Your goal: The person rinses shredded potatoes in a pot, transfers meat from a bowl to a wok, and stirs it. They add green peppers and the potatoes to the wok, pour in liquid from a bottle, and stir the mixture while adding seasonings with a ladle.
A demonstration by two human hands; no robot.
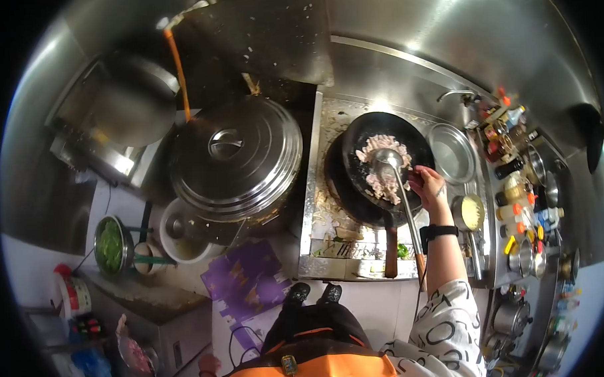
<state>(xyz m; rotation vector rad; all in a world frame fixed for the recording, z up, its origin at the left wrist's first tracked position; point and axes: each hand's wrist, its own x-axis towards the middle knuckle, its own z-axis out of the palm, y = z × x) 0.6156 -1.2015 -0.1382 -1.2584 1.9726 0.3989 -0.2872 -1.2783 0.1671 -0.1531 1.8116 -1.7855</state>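
My right hand [427, 185] is over the right rim of a black wok [359, 136], with its fingertips pinched together; what they hold, if anything, is too small to make out. Pale pieces of sliced meat [384, 185] lie in the wok. A metal ladle [386, 159] rests bowl-down on the meat, and its long handle runs over the rim close beside my fingers. The wok's wooden handle [391, 252] points toward me. Low at the left, by my apron, my left hand [208, 363] shows small and blurred, its fingers unclear.
A large lidded steel pot [237, 151] stands left of the wok. Right of it are a metal bowl [451, 153] and a ladle of yellowish contents [471, 212]. Seasoning bottles [512, 211] line the right shelf. Greens fill a pot [110, 245] at far left.
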